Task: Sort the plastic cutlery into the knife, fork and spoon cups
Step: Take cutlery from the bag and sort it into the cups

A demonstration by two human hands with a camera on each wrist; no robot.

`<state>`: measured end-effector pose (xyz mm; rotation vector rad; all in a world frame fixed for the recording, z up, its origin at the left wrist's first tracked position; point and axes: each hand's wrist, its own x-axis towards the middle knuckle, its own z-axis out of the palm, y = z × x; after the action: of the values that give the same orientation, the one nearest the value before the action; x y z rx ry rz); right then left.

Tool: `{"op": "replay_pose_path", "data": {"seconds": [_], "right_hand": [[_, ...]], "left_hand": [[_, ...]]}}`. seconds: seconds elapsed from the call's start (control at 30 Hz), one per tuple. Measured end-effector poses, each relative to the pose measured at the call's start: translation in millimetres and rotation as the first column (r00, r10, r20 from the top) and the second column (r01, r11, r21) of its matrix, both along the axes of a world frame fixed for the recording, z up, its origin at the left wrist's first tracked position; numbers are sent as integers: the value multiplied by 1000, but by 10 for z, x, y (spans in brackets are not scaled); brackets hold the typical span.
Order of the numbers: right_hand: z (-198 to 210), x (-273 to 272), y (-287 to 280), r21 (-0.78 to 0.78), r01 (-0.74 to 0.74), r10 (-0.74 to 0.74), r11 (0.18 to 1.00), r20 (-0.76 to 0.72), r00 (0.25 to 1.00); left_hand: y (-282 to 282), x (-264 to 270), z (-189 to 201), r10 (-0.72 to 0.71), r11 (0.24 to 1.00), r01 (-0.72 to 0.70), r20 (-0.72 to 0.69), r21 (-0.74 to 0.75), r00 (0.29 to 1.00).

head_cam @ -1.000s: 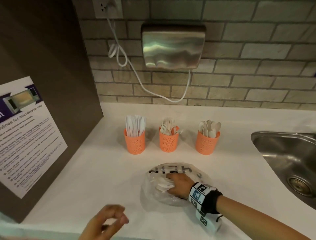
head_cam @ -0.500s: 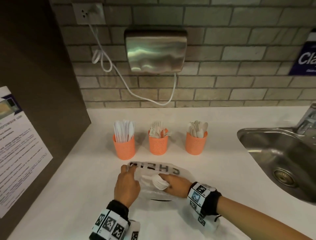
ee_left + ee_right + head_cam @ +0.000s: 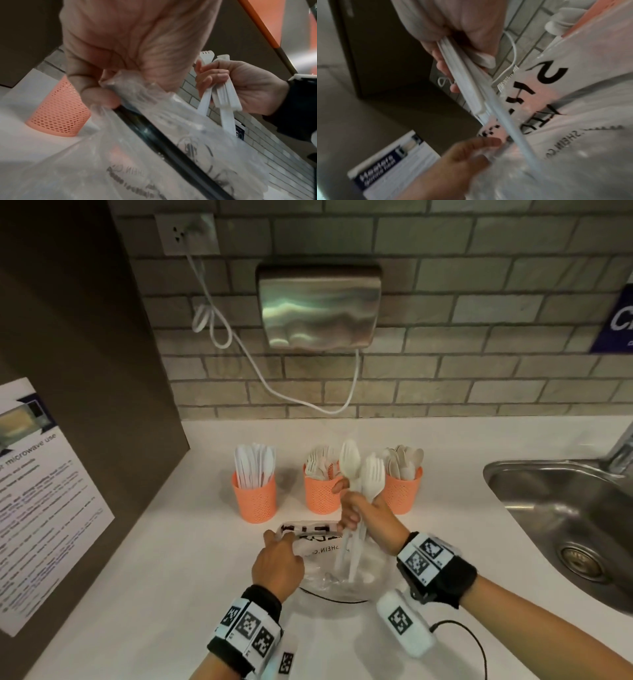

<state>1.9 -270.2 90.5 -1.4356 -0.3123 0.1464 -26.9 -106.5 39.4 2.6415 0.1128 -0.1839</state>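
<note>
My right hand (image 3: 363, 513) is up above the clear plastic bag (image 3: 337, 570), fingers curled tight round a bunch of white plastic cutlery (image 3: 359, 484). A spoon bowl and fork tines stick up out of the fist, the handles hang down into the bag's mouth. From the left wrist view I see that same right hand (image 3: 240, 86) with the fingers wrapped round several flat white handles (image 3: 224, 94), thumb side toward the camera.

My left hand (image 3: 277, 568) is at the bag's near-left edge, thumb and fingers (image 3: 101, 97) pinching a fold of the clear film just under the black printed lettering. The bag lies on the white counter (image 3: 137, 594), crumpled, its black-edged opening turned up.

Behind the hands stand three orange mesh cups in a row, well apart from each other. The knife cup (image 3: 255, 496) is on the left, full of upright white knives. The fork cup (image 3: 320, 491) is in the middle, just behind my right fist. The spoon cup (image 3: 404, 487) is on the right, partly hidden by the cutlery I'm holding.

Off to the right, the steel sink (image 3: 565, 525). On the brick wall, a metal hand dryer (image 3: 318, 306) with its white cord running to the outlet.
</note>
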Motion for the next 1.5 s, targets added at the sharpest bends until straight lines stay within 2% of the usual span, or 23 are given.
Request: {"op": "replay_pose_path", "data": {"seconds": [0.1, 0.2, 0.27, 0.33, 0.37, 0.43, 0.5, 0.57, 0.63, 0.73, 0.8, 0.87, 0.93, 1.03, 1.13, 1.17, 1.2, 1.27, 1.3, 1.37, 1.4, 1.47, 1.5], "right_hand": [[110, 48, -85, 241, 86, -40, 967, -192, 981], [149, 62, -168, 372, 200, -70, 907, -336, 939], [155, 60, -218, 414, 253, -90, 875, -373, 923], [186, 52, -254, 439, 289, -115, 851, -379, 918], [223, 40, -262, 452, 296, -125, 841, -370, 921], [326, 14, -257, 476, 299, -144, 827, -336, 931], [454, -18, -233, 493, 288, -169, 821, -272, 947], [570, -60, -197, 497, 274, -199, 823, -200, 959], [628, -106, -145, 486, 276, -240, 829, -136, 961], [599, -167, -37, 434, 308, -312, 847, -64, 948], [508, -189, 41, 383, 357, -375, 852, -29, 927], [391, -218, 115, 312, 410, -427, 857, -12, 904], [262, -250, 173, 245, 440, -450, 864, -18, 893], [126, -299, 212, 189, 446, -446, 875, -41, 894], [75, -315, 208, 145, 447, -448, 883, -32, 894], [66, -316, 201, 129, 448, -448, 885, -32, 894], [55, -314, 191, 114, 447, -446, 887, -37, 894], [38, -304, 153, 89, 430, -427, 898, -51, 903], [25, -296, 120, 80, 405, -401, 911, -60, 914], [7, -288, 41, 67, 300, -292, 952, -100, 951], [1, -289, -1, 67, 228, -217, 971, -138, 966], [-29, -296, -79, 75, 84, -64, 994, -240, 969], [-44, -301, -109, 87, 25, 1, 996, -288, 958]], "left_hand": [[2, 26, 0, -37, 999, 38, -26, 17, 999], [68, 35, -5, -79, 997, 80, 22, -23, 997], [79, 1, 69, -81, 984, 113, 219, -141, 972], [35, -67, 223, 8, 917, 168, 437, -362, 899], [-13, -110, 316, 80, 852, 192, 485, -486, 871], [-131, -191, 469, 192, 650, 202, 416, -733, 889], [-260, -231, 534, 198, 398, 120, 213, -910, 957], [-383, -234, 558, 109, 166, -73, -55, -983, 993], [-494, -229, 556, -8, -48, -283, -283, -958, 959], [-608, -224, 554, -168, -275, -487, -458, -829, 873], [-658, -198, 559, -212, -358, -533, -489, -767, 846], [-709, -182, 571, -214, -391, -539, -496, -746, 842], [-761, -177, 583, -177, -385, -520, -492, -763, 852], [-804, -188, 578, -143, -335, -489, -470, -805, 871], [-800, -167, 517, -157, -340, -486, -461, -805, 873], [-794, -161, 499, -165, -304, -485, -456, -820, 875], [-790, -162, 484, -178, -240, -479, -447, -844, 877], [-762, -168, 483, -156, -44, -412, -401, -910, 903], [-737, -166, 505, -109, 65, -333, -339, -941, 935], [-652, -127, 582, -12, 252, -112, -119, -961, 993], [-600, -76, 624, 36, 323, 2, 15, -947, 999], [-488, 39, 738, 69, 434, 176, 228, -883, 971], [-446, 101, 792, 61, 471, 222, 283, -854, 957]]}}
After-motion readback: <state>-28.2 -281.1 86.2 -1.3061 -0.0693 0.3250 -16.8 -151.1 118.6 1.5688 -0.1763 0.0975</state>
